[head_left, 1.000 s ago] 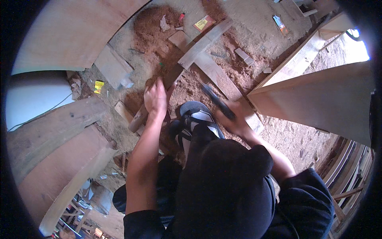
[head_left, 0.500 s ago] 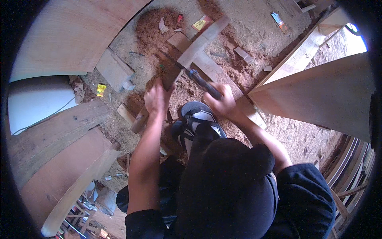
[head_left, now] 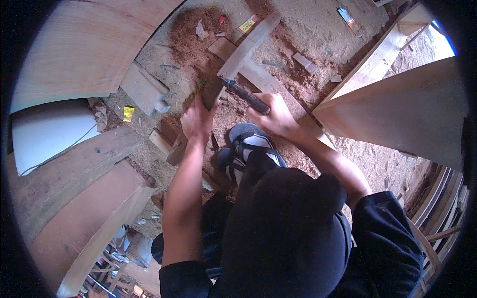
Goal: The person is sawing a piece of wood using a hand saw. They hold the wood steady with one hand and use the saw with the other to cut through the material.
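My right hand (head_left: 272,113) is closed around the dark handle of a handsaw (head_left: 247,96). The handle slants up and left to a length of wood, and the blade hardly shows now. Fingers of my left hand (head_left: 197,119) wrap the near part of this wooden piece (head_left: 213,93), just left of the saw. Beyond the saw, a pale wooden beam (head_left: 249,47) runs away to the upper right, in line with the held part; whether the two are still joined I cannot tell. Under the beam a flat board (head_left: 266,82) lies crosswise on the ground.
Reddish sawdust (head_left: 191,39) covers much of the ground. A small wood block (head_left: 304,63) lies to the right. Large wooden panels stand at the upper left (head_left: 94,44) and right (head_left: 397,109). Thick planks (head_left: 74,164) lie at the left. My sandalled feet (head_left: 251,144) are close below the saw.
My right hand and the saw handle have moved up and left, toward the wood. The blade, earlier seen past the wood, hardly shows now. My left hand keeps its hold.
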Demonstrator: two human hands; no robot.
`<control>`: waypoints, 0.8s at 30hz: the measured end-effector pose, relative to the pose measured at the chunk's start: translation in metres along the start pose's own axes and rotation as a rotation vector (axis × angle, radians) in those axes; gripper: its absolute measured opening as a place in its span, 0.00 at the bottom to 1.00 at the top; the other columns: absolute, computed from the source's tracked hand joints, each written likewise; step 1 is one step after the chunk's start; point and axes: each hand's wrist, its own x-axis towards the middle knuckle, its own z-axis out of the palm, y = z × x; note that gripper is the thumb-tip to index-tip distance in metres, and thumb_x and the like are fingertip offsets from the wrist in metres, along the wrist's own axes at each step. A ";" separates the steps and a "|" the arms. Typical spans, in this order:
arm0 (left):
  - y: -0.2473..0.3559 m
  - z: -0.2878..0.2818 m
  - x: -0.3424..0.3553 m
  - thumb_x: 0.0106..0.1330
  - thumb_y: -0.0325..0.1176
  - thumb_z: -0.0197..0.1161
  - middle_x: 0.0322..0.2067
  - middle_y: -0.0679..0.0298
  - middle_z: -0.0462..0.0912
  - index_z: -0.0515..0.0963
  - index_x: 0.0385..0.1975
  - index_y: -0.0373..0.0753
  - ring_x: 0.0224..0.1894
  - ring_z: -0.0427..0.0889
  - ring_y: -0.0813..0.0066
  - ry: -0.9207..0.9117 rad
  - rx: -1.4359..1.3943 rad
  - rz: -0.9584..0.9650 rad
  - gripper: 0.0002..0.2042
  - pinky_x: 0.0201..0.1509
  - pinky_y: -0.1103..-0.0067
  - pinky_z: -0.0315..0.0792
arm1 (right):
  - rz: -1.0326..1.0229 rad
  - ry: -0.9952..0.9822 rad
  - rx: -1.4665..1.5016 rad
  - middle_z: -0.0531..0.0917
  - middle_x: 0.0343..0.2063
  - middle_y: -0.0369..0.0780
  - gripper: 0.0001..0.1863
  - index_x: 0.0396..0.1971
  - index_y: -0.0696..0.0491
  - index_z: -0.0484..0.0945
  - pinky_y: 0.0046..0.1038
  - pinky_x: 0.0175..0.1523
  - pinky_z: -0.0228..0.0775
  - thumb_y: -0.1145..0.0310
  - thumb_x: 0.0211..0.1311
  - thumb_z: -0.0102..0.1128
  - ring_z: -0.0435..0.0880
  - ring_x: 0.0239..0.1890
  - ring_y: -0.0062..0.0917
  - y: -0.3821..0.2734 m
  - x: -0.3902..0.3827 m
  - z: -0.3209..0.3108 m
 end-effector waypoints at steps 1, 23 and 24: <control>-0.002 -0.002 -0.002 0.58 0.56 0.64 0.31 0.51 0.84 0.74 0.37 0.37 0.34 0.84 0.49 -0.007 0.000 -0.028 0.25 0.38 0.61 0.78 | 0.004 -0.052 -0.020 0.70 0.16 0.38 0.10 0.29 0.58 0.76 0.29 0.29 0.65 0.67 0.54 0.62 0.70 0.21 0.21 -0.011 -0.012 -0.011; -0.007 -0.005 0.003 0.61 0.54 0.63 0.32 0.50 0.84 0.74 0.38 0.36 0.34 0.85 0.51 -0.008 0.023 -0.014 0.23 0.36 0.62 0.79 | -0.168 0.172 -0.252 0.77 0.20 0.38 0.13 0.36 0.59 0.79 0.25 0.34 0.68 0.66 0.55 0.63 0.75 0.24 0.20 -0.010 -0.034 -0.023; -0.007 -0.003 0.007 0.61 0.54 0.63 0.32 0.50 0.84 0.74 0.38 0.36 0.34 0.85 0.51 -0.034 0.012 -0.010 0.23 0.36 0.62 0.79 | 0.048 0.043 -0.180 0.78 0.24 0.41 0.15 0.37 0.59 0.79 0.28 0.37 0.70 0.64 0.55 0.64 0.77 0.27 0.24 -0.003 -0.009 -0.011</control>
